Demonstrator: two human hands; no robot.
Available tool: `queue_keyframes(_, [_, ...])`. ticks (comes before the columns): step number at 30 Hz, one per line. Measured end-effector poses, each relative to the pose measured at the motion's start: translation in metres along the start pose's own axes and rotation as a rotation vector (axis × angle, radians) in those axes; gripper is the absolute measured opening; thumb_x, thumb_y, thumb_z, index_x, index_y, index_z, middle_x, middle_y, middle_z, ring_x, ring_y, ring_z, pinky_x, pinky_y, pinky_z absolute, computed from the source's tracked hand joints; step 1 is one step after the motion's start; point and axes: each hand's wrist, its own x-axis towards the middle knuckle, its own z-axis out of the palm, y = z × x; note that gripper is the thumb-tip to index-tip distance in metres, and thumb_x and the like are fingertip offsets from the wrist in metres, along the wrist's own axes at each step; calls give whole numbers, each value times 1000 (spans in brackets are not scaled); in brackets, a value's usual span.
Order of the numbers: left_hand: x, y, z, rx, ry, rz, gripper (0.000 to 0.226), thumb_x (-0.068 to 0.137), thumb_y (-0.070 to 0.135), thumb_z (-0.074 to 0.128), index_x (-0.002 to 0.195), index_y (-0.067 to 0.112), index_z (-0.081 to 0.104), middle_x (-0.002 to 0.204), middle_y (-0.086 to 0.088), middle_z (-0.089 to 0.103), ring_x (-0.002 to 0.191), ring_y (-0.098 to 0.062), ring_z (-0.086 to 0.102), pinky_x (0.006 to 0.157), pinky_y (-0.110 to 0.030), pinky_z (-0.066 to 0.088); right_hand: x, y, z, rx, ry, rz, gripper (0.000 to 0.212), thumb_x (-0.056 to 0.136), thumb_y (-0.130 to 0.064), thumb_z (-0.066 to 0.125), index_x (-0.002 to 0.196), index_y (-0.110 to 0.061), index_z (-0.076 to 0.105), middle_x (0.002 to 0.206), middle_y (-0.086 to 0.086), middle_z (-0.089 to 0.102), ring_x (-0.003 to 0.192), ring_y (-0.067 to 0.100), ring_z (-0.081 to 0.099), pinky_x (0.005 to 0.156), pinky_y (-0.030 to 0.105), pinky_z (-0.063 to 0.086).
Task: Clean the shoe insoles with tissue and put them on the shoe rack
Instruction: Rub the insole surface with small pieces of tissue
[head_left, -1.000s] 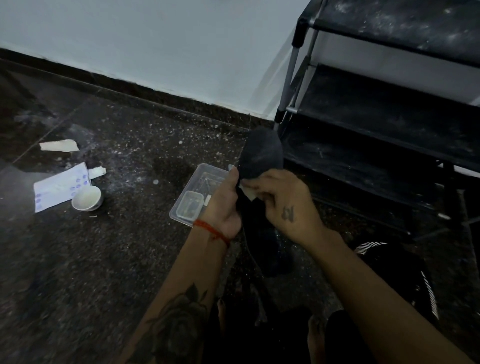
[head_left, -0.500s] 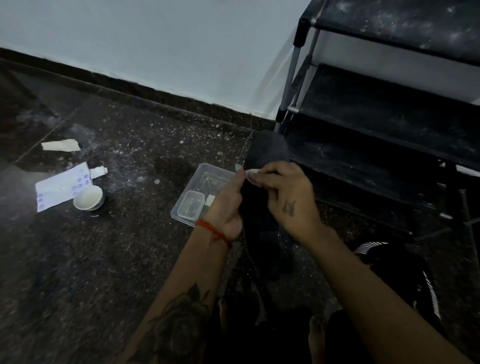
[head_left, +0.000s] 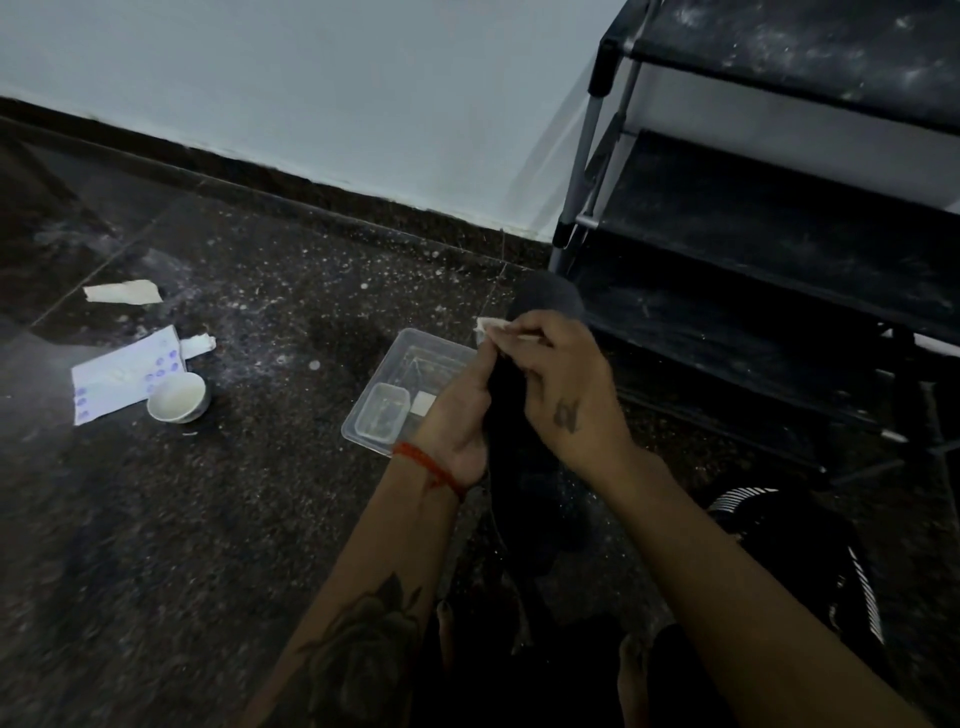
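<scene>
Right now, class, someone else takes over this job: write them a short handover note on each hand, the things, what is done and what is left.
Left hand grips the dark foam insole from the side, holding it upright.
Right hand pinches the white tissue against the insole's upper part.
Black metal shoe rack stands at right; no insole visible on its shelves.
Done: wiping under way.
Left: finish wiping, place the insole on the rack.

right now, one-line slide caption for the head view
Left hand holds dark insole; right hand wipes it with tissue.
</scene>
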Motion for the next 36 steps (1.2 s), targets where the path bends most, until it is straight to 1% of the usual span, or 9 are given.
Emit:
queue_keyframes(7, [4,-3,-4,-42,21,-51,46,100,44,31,125,15,56,99,-11,70,77,-22,72,64,-35,60,0,22,-18,-178,-4,31,24,84,-10,56,101,-14,72,92,6,64,88,23,56,73,17,38])
queue_keyframes(11, [6,2,-6,-100,-7,-73,47,99,49,33,135,25,50,126,-12,62,89,-28,70,81,-53,53,4,24,-30,-241,177,181,30,83,-3,56,108,-13,68,91,6,60,83,19,56,73,14,38])
queue_keyframes(13, [5,1,-5,-67,2,-51,45,100,47,33,122,21,61,114,-10,68,88,-25,70,82,-47,54,5,11,-26,-141,238,110,27,88,-17,48,100,-10,71,87,0,58,77,11,52,70,4,37])
queue_keyframes(17, [4,-1,-4,-59,1,-20,45,100,41,32,92,12,66,78,-7,73,69,-15,71,66,-24,58,-1,-4,-9,41,55,-8,28,86,-15,48,92,-4,73,89,1,62,83,1,52,78,2,39])
queue_keyframes(19, [4,0,-6,-46,22,-14,45,100,42,31,97,12,64,84,-8,72,73,-16,71,69,-27,59,0,3,-11,45,-2,-11,24,83,-14,52,89,-5,74,84,3,65,78,4,55,73,0,38])
queue_keyframes(23, [4,1,-6,-95,36,-60,50,97,50,32,117,14,61,109,-14,68,88,-29,69,75,-50,55,1,25,-27,-219,6,153,27,75,5,60,91,-11,74,89,11,68,85,26,62,77,20,43])
queue_keyframes(27, [2,2,-1,-55,35,-65,50,97,49,32,111,13,64,107,-13,70,87,-27,69,74,-47,56,3,16,-30,-134,241,160,38,73,13,54,99,-8,72,90,11,65,81,15,57,75,-3,32])
queue_keyframes(32, [1,1,-2,-26,45,-5,44,101,39,32,96,11,65,88,-8,71,74,-15,70,72,-24,57,1,-1,-8,2,67,85,32,79,11,55,98,-8,72,92,9,67,82,13,57,80,-1,37])
queue_keyframes(36, [1,3,-2,-26,47,-18,51,102,41,25,125,6,53,101,-15,68,74,-21,72,62,-33,60,3,7,-26,80,-132,92,33,74,15,55,88,-8,75,88,4,69,81,14,64,72,13,46])
